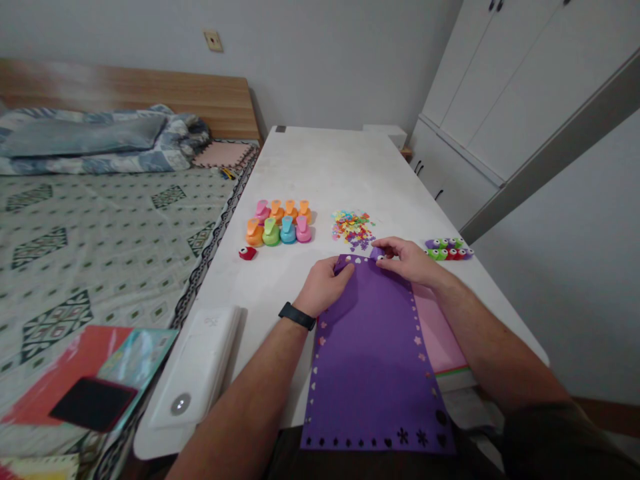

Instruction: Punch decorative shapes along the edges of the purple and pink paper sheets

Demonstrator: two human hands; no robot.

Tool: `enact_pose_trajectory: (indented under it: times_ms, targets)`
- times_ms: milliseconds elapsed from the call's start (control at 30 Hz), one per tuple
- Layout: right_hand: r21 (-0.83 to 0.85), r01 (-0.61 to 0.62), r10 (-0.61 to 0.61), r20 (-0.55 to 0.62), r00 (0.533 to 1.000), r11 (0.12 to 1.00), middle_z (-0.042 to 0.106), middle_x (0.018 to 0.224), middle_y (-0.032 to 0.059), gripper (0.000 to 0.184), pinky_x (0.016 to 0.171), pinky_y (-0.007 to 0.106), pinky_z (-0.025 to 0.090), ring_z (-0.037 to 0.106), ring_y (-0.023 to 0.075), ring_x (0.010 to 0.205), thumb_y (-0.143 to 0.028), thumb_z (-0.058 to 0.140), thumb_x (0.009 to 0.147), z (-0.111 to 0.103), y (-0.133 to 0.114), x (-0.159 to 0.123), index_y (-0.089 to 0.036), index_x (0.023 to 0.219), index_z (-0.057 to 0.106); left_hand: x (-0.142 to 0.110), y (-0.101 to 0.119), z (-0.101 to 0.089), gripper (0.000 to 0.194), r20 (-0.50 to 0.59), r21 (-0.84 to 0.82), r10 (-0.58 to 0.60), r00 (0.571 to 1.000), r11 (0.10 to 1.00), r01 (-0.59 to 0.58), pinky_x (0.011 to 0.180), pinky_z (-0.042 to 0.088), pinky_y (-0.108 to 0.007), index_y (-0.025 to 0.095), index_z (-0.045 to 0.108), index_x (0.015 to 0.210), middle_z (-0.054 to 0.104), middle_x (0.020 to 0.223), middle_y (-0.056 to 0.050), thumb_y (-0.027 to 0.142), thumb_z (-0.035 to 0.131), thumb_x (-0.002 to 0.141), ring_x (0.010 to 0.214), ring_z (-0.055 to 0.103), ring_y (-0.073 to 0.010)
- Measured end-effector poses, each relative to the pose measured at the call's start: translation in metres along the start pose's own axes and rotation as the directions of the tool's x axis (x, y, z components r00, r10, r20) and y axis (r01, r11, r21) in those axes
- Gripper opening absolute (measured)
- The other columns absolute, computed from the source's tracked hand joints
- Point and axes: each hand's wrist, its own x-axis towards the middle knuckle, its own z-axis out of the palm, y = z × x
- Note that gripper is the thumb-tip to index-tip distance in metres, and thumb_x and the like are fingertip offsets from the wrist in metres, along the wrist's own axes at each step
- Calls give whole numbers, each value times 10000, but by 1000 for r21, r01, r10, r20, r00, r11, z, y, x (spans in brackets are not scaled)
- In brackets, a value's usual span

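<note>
The purple sheet (pixel 373 373) is lying nearest the camera, running along the desk (pixel 320 167) and hanging over its near edge, with small heart and flower cut-outs showing along its borders. The left hand (pixel 325 287), wearing a black band (pixel 297 315) at the wrist, is gripping the sheet's far left corner, fingers curled over the edge. The right hand (pixel 405 260) is pinching the far right corner between thumb and fingers. A pink sheet (pixel 440 327) is lying partly beneath the purple sheet on the right. Beyond the hands, colored punches (pixel 277 223) are standing in two rows, a red punch (pixel 247 253) is sitting apart, paper bits (pixel 353 229) are lying in a heap, and small punches (pixel 449 249) are lined up near the right hand. A white case (pixel 195 367) is resting on the left of the desk.
</note>
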Motion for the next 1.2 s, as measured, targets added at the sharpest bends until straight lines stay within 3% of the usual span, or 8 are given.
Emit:
enact_pose_trajectory:
  times_ms: [167,467,933,1200]
  targets:
    - [24,9,-9,31,999,1000,691,1040,56,464,887,390,499,606,188,872,-251,736,797,1,5,1,-206,1254,668,-2,3,-2,355,3,-36,21,1000,999,-21,575,358,-246,156,680,846,665,741,-10,473,535,914,658,533,-146]
    - [175,21,-59,215,975,984,695,1071,48,427,908,392,491,620,207,924,-224,728,798,-1,4,3,-243,1220,666,-2,4,-2,359,-17,-19,28,999,999,-28,564,326,-248,156,677,829,650,717,-8,473,535,917,641,510,-144]
    - [303,-46,-38,267,963,952,680,1030,51,365,842,364,496,603,203,906,-297,745,807,-2,1,2,-248,1164,692,-2,2,0,355,-7,-59,41,999,997,-41,582,352,-250,156,688,875,658,742,-14,471,535,931,659,527,-149]
    - [287,-32,-43,252,967,957,683,1087,57,420,897,375,482,609,207,948,-362,737,831,-1,7,1,-233,1224,667,-1,2,1,351,-2,-48,27,1000,999,-27,586,348,-248,159,682,872,660,757,-14,468,529,936,671,524,-149]
